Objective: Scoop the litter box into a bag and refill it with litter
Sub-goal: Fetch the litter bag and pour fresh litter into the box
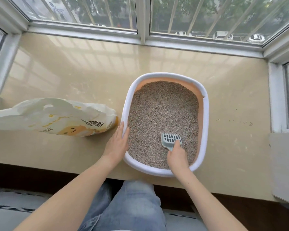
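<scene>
Litter box [206,114] count first: one box, one scoop [170,139], one litter bag [53,116], two hands. That's the whole setup on the beige window ledge [73,72].

Looks-wise, the box is an oval-ish tub with a fat white rim and a peach-orange inner wall, which shows mostly along the far and right sides. It's filled with grey-brown granular litter [162,110], fairly even across the top, with no clumps I can make out. It sits right of centre on the ledge, its near end close to the ledge's front edge, right above the person's knee in blue jeans [132,205].

The left hand [118,143] lies flat on the box's left rim, fingers straight and together, fingertips draped over the rim, not curled around anything. The bag lies on its side just left of that hand, white with yellow-orange print and a little smiley face, its near end almost touching the box.

The right hand [177,155] is inside the box at the near right, fingers wrapped around the handle of the pale grey-blue slotted scoop. The scoop head points away from the person and rests on the litter surface; the slots look empty.

A few stray grains [233,121] are scattered on the ledge right of the box, well apart from it.
</scene>
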`<state>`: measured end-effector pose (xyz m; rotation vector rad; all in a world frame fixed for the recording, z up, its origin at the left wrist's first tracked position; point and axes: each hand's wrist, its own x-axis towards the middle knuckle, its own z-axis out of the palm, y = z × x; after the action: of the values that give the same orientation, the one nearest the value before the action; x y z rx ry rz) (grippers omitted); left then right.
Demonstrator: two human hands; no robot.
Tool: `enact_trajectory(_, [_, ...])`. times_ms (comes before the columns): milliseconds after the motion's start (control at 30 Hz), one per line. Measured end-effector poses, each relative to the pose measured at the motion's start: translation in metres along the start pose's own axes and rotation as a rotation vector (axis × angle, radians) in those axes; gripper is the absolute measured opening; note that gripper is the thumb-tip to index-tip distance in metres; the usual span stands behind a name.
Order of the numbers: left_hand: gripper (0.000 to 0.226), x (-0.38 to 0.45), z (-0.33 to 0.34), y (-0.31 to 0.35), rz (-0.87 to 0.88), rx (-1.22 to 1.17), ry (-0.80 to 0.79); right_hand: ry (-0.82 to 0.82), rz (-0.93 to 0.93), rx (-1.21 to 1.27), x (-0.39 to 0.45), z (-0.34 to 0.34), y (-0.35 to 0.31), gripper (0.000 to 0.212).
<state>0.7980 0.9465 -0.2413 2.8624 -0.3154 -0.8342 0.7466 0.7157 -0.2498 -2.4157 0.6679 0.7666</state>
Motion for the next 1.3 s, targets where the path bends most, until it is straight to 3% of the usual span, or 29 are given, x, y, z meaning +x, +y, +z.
enact_trajectory(100, [0.067, -0.005, -0.002, 0.0, -0.01, -0.086, -0.039, -0.048, -0.011, 0.023, -0.003, -0.019, -0.01, 0.042])
enact_trajectory(267, [0.065, -0.005, -0.001, 0.0, -0.03, -0.129, -0.035, 0.063, -0.143, 0.103, 0.049, -0.053, -0.05, 0.053])
enact_trajectory(500, [0.065, -0.004, 0.005, -0.004, -0.051, -0.205, -0.043, 0.035, -0.161, 0.058, 0.112, -0.042, -0.08, 0.05])
enact_trajectory(633, [0.06, -0.004, 0.005, -0.004, -0.07, -0.198, -0.04, 0.047, -0.194, 0.032, 0.093, -0.025, -0.06, 0.034])
enact_trajectory(967, [0.046, -0.002, -0.007, -0.003, -0.042, -0.19, -0.072, -0.074, -0.179, -0.173, -0.012, -0.008, 0.015, 0.047])
enact_trajectory(1133, [0.036, 0.002, -0.029, -0.003, 0.067, -0.147, -0.003, -0.031, -0.124, -0.014, -0.027, -0.039, 0.003, 0.046])
enact_trajectory(1300, [0.034, 0.004, -0.071, 0.012, 0.149, -0.214, 0.067, 0.025, -0.117, 0.312, -0.037, -0.083, -0.026, 0.044])
